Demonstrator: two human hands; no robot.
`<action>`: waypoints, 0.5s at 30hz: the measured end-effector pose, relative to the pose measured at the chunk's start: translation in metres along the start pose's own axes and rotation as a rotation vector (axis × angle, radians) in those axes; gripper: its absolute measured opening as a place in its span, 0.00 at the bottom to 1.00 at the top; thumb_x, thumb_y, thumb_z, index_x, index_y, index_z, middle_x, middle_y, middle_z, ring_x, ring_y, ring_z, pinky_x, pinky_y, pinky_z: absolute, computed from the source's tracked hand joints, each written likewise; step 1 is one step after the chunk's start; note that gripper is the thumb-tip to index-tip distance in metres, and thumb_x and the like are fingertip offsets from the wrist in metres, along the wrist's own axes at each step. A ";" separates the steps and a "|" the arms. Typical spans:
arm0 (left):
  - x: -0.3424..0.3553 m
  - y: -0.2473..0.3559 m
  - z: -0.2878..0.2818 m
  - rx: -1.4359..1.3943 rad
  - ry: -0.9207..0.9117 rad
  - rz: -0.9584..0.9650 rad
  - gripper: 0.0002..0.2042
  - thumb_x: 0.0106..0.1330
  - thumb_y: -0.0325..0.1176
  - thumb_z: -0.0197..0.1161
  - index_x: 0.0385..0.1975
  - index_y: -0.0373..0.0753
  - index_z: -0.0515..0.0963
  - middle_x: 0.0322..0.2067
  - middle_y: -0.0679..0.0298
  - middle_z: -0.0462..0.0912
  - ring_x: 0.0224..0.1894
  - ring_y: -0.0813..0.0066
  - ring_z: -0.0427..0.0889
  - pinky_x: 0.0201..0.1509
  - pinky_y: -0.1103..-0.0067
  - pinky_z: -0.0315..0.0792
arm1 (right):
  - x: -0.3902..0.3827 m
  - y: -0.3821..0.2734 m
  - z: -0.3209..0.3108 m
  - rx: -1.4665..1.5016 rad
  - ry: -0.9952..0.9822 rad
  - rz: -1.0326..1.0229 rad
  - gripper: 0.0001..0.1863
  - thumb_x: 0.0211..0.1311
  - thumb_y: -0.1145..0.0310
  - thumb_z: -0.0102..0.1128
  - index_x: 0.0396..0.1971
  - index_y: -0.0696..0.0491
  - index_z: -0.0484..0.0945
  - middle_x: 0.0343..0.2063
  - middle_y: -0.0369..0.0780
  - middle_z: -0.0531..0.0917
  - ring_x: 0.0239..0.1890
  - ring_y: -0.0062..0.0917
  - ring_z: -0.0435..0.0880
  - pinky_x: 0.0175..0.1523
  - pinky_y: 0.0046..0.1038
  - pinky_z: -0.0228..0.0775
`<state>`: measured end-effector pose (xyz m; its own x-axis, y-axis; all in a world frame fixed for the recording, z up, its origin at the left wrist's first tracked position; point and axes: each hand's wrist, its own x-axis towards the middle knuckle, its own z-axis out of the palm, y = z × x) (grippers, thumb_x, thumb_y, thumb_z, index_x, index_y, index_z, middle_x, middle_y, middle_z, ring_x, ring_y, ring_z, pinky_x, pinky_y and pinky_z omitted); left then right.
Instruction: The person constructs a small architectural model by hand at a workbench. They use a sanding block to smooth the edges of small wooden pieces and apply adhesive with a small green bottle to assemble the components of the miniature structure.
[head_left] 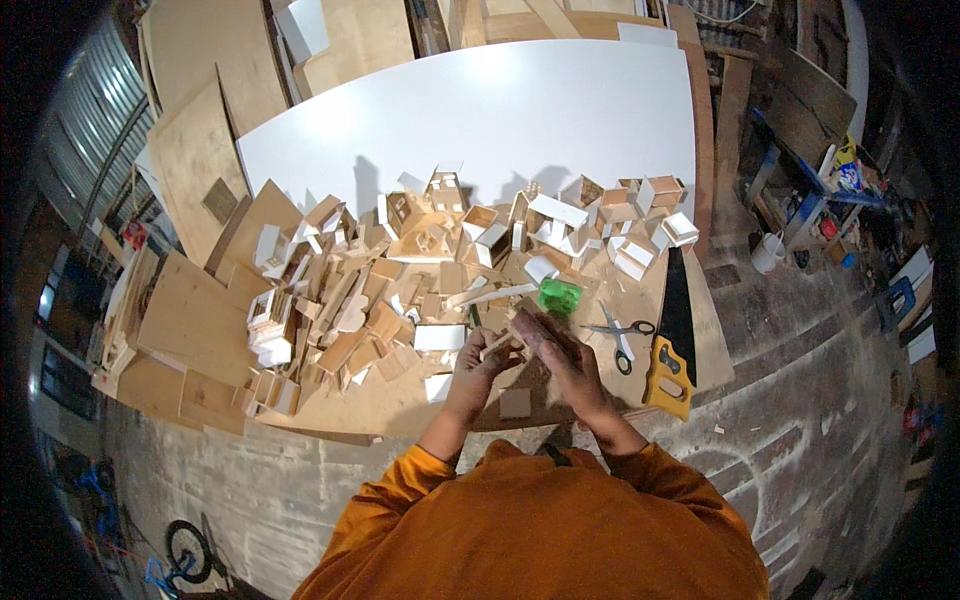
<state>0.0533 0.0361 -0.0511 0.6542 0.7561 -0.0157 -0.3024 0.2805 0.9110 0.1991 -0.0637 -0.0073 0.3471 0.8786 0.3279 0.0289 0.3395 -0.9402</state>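
In the head view, a plywood worktop (330, 412) spreads before the person, with a large white panel (480, 110) standing along its far side and wooden sheets leaning behind. Heaped offcuts (345, 315) cover its left part; small box-like wooden models (558, 228) line the back. A green object (559, 295), scissors (622, 335) and a yellow-handled saw (672, 372) lie to the right. The worn floor (800, 370) surrounds the bench.

Above the near edge, the left hand (474, 366) pinches a small wood strip (496, 346), its long axis slanting from lower left to upper right. The right hand (572, 368) grips a dark brown block (530, 328), long axis running from upper left to lower right, its exposed end pointing away from the person. Whether strip and block touch cannot be told.
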 end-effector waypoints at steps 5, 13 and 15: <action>0.002 -0.011 0.006 0.500 0.013 0.117 0.10 0.64 0.27 0.56 0.44 0.35 0.71 0.41 0.59 0.78 0.43 0.73 0.78 0.46 0.76 0.73 | 0.004 0.017 0.007 -0.468 -0.013 -0.161 0.25 0.60 0.64 0.61 0.56 0.57 0.72 0.38 0.49 0.83 0.34 0.33 0.82 0.48 0.35 0.70; -0.019 -0.044 0.012 0.737 -0.007 0.357 0.12 0.56 0.31 0.59 0.39 0.35 0.77 0.40 0.49 0.80 0.36 0.52 0.79 0.37 0.69 0.72 | -0.017 0.042 -0.004 -0.434 -0.114 -0.024 0.26 0.57 0.64 0.63 0.54 0.59 0.72 0.46 0.53 0.80 0.45 0.45 0.81 0.54 0.39 0.69; -0.027 -0.046 0.017 0.555 0.063 0.080 0.14 0.55 0.32 0.60 0.41 0.35 0.77 0.38 0.50 0.81 0.36 0.51 0.80 0.40 0.67 0.73 | -0.023 0.046 -0.003 -0.513 -0.115 -0.158 0.25 0.58 0.66 0.62 0.55 0.60 0.72 0.47 0.53 0.80 0.45 0.43 0.82 0.52 0.35 0.71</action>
<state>0.0613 -0.0073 -0.0857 0.5966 0.8007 0.0537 0.0717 -0.1198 0.9902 0.1950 -0.0690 -0.0585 0.1979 0.8711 0.4495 0.5353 0.2881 -0.7940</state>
